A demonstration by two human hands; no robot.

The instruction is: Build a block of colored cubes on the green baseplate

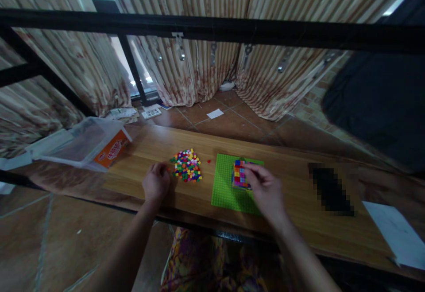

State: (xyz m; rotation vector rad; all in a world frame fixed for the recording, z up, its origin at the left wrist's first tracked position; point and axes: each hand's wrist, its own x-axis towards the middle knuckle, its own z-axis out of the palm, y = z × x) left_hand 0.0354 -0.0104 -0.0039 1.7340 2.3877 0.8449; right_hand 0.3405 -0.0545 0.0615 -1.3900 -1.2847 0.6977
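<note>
A bright green studded baseplate (222,185) lies on the wooden table. On it stands a block of small toy bricks (238,174) in red, blue, yellow, orange and purple. My right hand (267,190) reaches over the plate, thumb and forefinger pinched together at the block's upper right side. Whatever is between those fingertips is too small to make out. To the left is a pile of loose, multicoloured bricks (187,165). Beside its left edge my left hand (156,181) rests with curled fingers, which hide anything inside. One red brick (209,161) lies alone between pile and plate.
A translucent plastic bin (83,146) with an orange label stands at the table's left end. A blurred-out dark object (332,190) and a white sheet (396,234) lie to the right. A black metal bar (212,28) crosses in front of the curtains (199,70).
</note>
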